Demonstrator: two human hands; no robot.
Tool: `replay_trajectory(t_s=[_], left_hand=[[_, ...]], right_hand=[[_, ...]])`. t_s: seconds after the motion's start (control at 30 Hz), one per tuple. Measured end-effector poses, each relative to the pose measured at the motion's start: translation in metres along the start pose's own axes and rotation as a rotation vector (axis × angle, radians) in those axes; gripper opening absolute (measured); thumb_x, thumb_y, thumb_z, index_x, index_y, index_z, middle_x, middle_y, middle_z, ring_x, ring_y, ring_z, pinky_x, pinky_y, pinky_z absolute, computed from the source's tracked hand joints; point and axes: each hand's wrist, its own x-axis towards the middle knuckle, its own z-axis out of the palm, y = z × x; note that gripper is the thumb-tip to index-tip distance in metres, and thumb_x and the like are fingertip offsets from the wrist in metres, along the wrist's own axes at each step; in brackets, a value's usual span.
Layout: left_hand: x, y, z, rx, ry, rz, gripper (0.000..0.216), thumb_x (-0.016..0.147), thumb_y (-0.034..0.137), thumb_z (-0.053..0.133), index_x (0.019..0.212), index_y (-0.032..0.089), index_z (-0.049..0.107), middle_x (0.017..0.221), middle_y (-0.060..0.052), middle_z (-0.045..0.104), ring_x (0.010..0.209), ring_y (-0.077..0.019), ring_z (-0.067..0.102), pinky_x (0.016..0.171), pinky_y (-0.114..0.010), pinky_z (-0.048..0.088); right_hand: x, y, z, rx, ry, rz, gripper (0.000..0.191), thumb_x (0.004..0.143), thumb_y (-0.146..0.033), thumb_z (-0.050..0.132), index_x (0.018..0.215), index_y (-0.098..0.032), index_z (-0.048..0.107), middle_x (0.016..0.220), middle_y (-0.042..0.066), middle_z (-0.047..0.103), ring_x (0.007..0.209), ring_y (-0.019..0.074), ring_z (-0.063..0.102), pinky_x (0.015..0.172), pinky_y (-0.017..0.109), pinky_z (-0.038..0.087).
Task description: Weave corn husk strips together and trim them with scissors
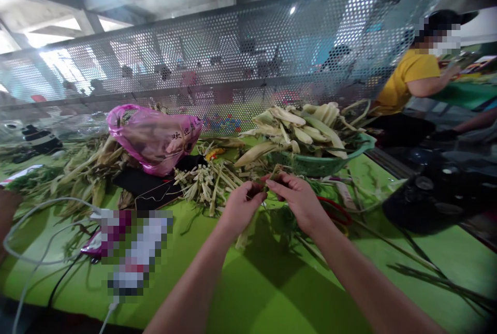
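Observation:
Over the green table [248, 298], my left hand [245, 200] and my right hand [294, 197] meet, fingertips almost touching. Both are closed in a pinch on a small piece of dried corn husk [275, 171], whose tip pokes up between them. Its lower part is mostly hidden by my fingers. A pale strip [244, 238] hangs below my left hand. Just beyond the left hand lies a bunch of pale husk pieces with thin stems [204, 184]. Behind the right hand stands a green basket [318, 164] heaped with dried corn husks [310, 124].
A pink plastic bag [155, 140] sits among husks at the back left. A phone [142, 251] with a cable lies at the front left. Red-handled scissors [336, 211] are beside my right wrist. A perforated metal screen [217, 64] rises behind; a person in yellow [411, 75] is at right.

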Motion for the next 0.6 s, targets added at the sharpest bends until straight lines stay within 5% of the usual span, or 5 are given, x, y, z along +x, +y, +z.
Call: replay_trajectory(t_s=[0.6], left_hand=[[-0.006, 0.007, 0.008, -0.407, 0.035, -0.087, 0.02, 0.069, 0.03, 0.073, 0.08, 0.016, 0.064, 0.071, 0.001, 0.059, 0.066, -0.0095, 0.05, 0.064, -0.022, 0.037]], right_hand=[[0.003, 0.011, 0.001, 0.421, -0.033, 0.175, 0.022, 0.058, -0.033, 0.083, 0.066, -0.018, 0.068, 0.066, 0.0, 0.062, 0.059, 0.0115, 0.051, 0.053, 0.025, 0.038]])
